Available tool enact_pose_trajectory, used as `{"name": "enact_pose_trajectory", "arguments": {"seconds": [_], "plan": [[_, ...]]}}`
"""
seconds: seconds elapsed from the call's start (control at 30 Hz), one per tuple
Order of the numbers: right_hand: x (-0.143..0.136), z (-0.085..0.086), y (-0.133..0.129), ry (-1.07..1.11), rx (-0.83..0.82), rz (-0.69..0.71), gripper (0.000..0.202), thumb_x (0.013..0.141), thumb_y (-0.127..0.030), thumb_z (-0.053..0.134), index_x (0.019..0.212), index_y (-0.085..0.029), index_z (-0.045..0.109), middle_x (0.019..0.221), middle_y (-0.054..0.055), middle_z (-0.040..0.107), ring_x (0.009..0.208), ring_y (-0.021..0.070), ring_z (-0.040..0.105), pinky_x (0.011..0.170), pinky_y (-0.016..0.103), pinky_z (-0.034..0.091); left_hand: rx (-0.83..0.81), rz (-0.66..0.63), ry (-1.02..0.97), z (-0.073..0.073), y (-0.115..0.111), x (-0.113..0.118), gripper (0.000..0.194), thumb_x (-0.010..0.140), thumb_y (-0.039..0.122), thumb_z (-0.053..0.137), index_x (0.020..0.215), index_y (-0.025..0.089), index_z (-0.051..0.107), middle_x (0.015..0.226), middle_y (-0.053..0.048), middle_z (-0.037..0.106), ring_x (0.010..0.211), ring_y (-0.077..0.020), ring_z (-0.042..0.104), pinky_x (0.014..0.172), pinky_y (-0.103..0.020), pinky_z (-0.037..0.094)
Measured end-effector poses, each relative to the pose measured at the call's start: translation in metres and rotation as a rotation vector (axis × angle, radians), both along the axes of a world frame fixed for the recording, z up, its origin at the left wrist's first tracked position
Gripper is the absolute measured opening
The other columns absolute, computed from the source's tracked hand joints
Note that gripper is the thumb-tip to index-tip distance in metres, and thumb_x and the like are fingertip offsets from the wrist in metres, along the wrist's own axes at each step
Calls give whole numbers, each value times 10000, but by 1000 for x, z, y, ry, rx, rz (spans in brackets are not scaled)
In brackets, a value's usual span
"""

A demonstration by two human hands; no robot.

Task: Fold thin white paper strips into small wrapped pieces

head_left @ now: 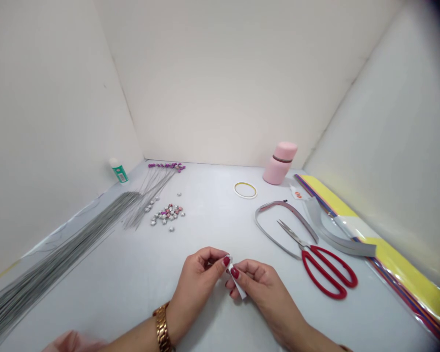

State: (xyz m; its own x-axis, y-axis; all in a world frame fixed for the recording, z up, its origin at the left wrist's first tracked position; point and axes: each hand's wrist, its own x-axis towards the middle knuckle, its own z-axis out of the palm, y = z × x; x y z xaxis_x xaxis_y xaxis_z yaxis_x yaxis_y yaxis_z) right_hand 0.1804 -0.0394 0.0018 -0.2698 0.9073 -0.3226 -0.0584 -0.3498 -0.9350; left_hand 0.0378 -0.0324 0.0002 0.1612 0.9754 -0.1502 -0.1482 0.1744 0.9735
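A narrow pale paper strip (241,289) is pinched between both hands near the front of the table, its free end pointing down toward me. My left hand (201,274) is closed on the strip's upper end, which looks folded, though the fingers partly cover it. My right hand (262,286) grips the strip just below, thumb on top. To the left lies a pile of small folded paper stars (170,213), mostly silver with some pink and purple. Red-handled scissors (326,269) rest open to the right, over a loop of grey paper strips (262,234).
Thin grey wires (69,254) run along the left side, near wires tipped with purple stars (166,167). A glue bottle (119,171) stands by the left wall. A tape roll (245,190), a pink flask (279,164) and yellow paper packs (392,254) lie beyond and right.
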Motion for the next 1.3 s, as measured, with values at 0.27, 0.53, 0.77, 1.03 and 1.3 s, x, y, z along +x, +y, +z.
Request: {"name": "enact_pose_trajectory", "arguments": {"seconds": [0.27,0.53,0.77,1.03,1.3], "plan": [[-3,3,-2,48,-9,-52,265,716,-385,637,686,-122,623,609,34,648,517,98,521,521,208,361,90,49,149,-2,-2,-3,147,736,254,599,762,114,633,668,-49,642,630,-146,568,624,-261,443],[1,-3,-1,61,6,-14,234,765,-356,599,728,-125,618,646,44,653,534,90,523,525,205,353,44,-43,47,-2,-2,-2,119,791,237,532,784,132,587,551,-1,585,551,-130,564,589,-256,451],[-1,2,-1,96,-8,-42,252,744,-380,614,727,-130,631,625,29,638,528,90,525,529,204,365,471,-24,464,-3,-4,-10,151,805,138,498,816,160,646,763,-46,646,713,-139,591,681,-234,452],[0,1,1,133,15,-88,248,734,-377,628,753,-131,654,578,-5,600,530,85,501,535,196,359,375,-74,304,-1,-7,-6,169,825,179,483,934,155,610,822,-68,637,749,-157,607,714,-270,472],[-2,0,1,75,5,-60,253,713,-373,644,720,-120,648,554,6,606,516,93,495,523,206,354,45,-82,-89,-3,-3,0,120,769,225,571,815,116,590,569,-11,600,549,-146,592,611,-287,469]]}}
